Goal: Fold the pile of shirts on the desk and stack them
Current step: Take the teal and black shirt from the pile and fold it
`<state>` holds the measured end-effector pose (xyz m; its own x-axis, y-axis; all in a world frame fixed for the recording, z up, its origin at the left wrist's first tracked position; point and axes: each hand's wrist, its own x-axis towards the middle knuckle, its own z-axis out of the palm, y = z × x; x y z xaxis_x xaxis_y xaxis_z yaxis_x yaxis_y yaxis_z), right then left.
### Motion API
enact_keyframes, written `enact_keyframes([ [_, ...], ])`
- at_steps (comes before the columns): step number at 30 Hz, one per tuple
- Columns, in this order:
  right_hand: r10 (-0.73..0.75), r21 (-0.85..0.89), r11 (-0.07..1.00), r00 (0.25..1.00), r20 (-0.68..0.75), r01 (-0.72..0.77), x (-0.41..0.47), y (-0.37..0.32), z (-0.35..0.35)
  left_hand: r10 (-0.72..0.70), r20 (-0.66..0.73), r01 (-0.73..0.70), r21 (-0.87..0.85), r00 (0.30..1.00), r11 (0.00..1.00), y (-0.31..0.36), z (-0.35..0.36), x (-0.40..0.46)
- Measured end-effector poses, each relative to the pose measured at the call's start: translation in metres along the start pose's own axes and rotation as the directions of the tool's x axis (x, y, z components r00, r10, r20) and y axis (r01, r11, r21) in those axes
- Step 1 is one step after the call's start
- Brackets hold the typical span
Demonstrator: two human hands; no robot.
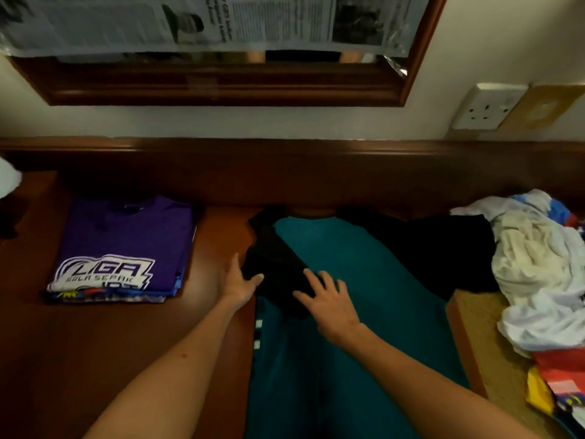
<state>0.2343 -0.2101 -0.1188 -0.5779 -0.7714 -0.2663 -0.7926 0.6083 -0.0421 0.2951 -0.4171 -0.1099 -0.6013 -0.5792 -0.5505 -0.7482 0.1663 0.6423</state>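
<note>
A teal shirt point(357, 296) with black sleeves lies flat on the wooden desk point(104, 343), running toward me. Its left black sleeve point(275, 264) is folded in over the teal body. My left hand point(239, 282) lies at the sleeve's left edge with straight fingers, thumb touching the black cloth. My right hand point(329, 299) rests flat on the sleeve and teal cloth, fingers spread. The right black sleeve point(443, 251) lies spread out to the right. A stack of folded shirts point(123, 248), a purple one on top, sits at the left.
A pile of unfolded shirts point(535, 270), white and coloured, is heaped at the right edge. A wooden ledge point(285, 166) backs the desk, with a framed mirror point(221, 80) above and a wall socket point(487, 106) at the right. A white object point(8, 182) shows at far left.
</note>
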Motion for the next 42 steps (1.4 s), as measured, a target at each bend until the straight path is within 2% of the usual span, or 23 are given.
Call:
enact_keyframes([
  [1, -0.022, 0.004, 1.000, 1.000, -0.003, 0.022, 0.007, 0.005, 0.006, -0.041, -0.026, 0.042, 0.041, 0.999, 0.998, 0.009, 0.002, 0.008],
  [4, -0.007, 0.093, 0.995, 0.984, -0.176, 0.024, 0.018, 0.017, 0.019, -0.149, -0.160, 0.195, 0.325, 0.976, 0.925, 0.033, 0.006, 0.022],
  [6, 0.096, 0.294, 0.956, 0.958, -0.271, -0.013, 0.020, 0.026, 0.026, -0.106, -0.216, 0.192, 0.429, 0.971, 0.883, 0.049, 0.005, 0.028],
  [7, 0.169, 0.444, 0.895, 0.951, -0.257, -0.039, 0.019, 0.029, 0.028, -0.053, -0.218, 0.142, 0.416, 0.974, 0.898, 0.059, 0.004, 0.031],
  [8, 0.247, 0.583, 0.808, 0.945, -0.214, -0.079, 0.019, 0.032, 0.028, -0.009, -0.202, 0.085, 0.369, 0.979, 0.925, 0.074, 0.004, 0.033],
  [9, 0.337, 0.727, 0.671, 0.933, -0.122, -0.147, 0.018, 0.034, 0.025, 0.034, -0.186, 0.026, 0.314, 0.982, 0.949, 0.091, 0.005, 0.037],
  [11, 0.520, 0.918, 0.337, 0.854, 0.005, -0.211, 0.018, 0.040, 0.020, 0.118, -0.110, -0.084, 0.273, 0.987, 0.958, 0.129, 0.011, 0.046],
  [13, 0.642, 0.975, 0.057, 0.756, 0.129, -0.215, 0.017, 0.047, 0.021, 0.185, 0.080, -0.197, 0.182, 0.979, 0.963, 0.168, 0.025, 0.050],
  [14, 0.656, 0.975, -0.026, 0.732, 0.184, -0.221, 0.015, 0.051, 0.022, 0.215, 0.198, -0.237, 0.098, 0.956, 0.966, 0.185, 0.034, 0.051],
  [15, 0.650, 0.968, -0.055, 0.728, 0.220, -0.244, 0.013, 0.055, 0.024, 0.219, 0.303, -0.232, 0.007, 0.927, 0.973, 0.199, 0.043, 0.050],
  [17, 0.602, 0.947, -0.021, 0.752, 0.268, -0.320, 0.007, 0.066, 0.031, 0.208, 0.443, -0.176, -0.112, 0.872, 0.978, 0.214, 0.055, 0.052],
  [18, 0.578, 0.931, 0.004, 0.761, 0.295, -0.364, 0.004, 0.073, 0.034, 0.219, 0.460, -0.170, -0.147, 0.860, 0.974, 0.214, 0.057, 0.056],
  [20, 0.587, 0.900, 0.061, 0.744, 0.318, -0.432, 0.003, 0.088, 0.032, 0.251, 0.384, -0.203, -0.161, 0.889, 0.966, 0.204, 0.052, 0.068],
  [21, 0.618, 0.891, 0.079, 0.723, 0.309, -0.447, 0.005, 0.095, 0.031, 0.270, 0.307, -0.243, -0.124, 0.913, 0.962, 0.193, 0.046, 0.075],
  [23, 0.678, 0.880, 0.055, 0.665, 0.313, -0.471, 0.015, 0.112, 0.025, 0.321, 0.137, -0.334, 0.078, 0.937, 0.940, 0.163, 0.030, 0.091],
  [26, 0.708, 0.857, -0.050, 0.587, 0.393, -0.513, 0.041, 0.136, 0.019, 0.392, -0.004, -0.363, 0.368, 0.920, 0.856, 0.113, 0.010, 0.117],
  [28, 0.703, 0.833, -0.069, 0.566, 0.430, -0.548, 0.060, 0.146, 0.018, 0.370, 0.030, -0.335, 0.499, 0.928, 0.799, 0.090, 0.005, 0.138],
  [31, 0.667, 0.808, -0.034, 0.589, 0.456, -0.588, 0.077, 0.153, 0.011, 0.245, 0.110, -0.258, 0.631, 0.963, 0.732, 0.084, 0.006, 0.156],
  [34, 0.681, 0.825, -0.074, 0.576, 0.452, -0.560, 0.073, 0.161, 0.011, 0.253, 0.081, -0.232, 0.720, 0.964, 0.655, 0.097, 0.009, 0.157],
  [36, 0.708, 0.852, -0.058, 0.580, 0.403, -0.520, 0.061, 0.165, 0.013, 0.325, 0.043, -0.225, 0.807, 0.945, 0.547, 0.107, 0.010, 0.157],
  [38, 0.717, 0.857, 0.014, 0.602, 0.350, -0.515, 0.045, 0.166, 0.020, 0.408, 0.076, -0.280, 0.838, 0.910, 0.468, 0.111, 0.013, 0.160],
  [39, 0.712, 0.854, 0.049, 0.618, 0.334, -0.518, 0.038, 0.164, 0.022, 0.421, 0.123, -0.329, 0.824, 0.899, 0.461, 0.112, 0.013, 0.160],
  [42, 0.697, 0.856, 0.103, 0.651, 0.301, -0.507, 0.028, 0.156, 0.026, 0.342, 0.311, -0.443, 0.784, 0.887, 0.435, 0.105, 0.016, 0.164],
])
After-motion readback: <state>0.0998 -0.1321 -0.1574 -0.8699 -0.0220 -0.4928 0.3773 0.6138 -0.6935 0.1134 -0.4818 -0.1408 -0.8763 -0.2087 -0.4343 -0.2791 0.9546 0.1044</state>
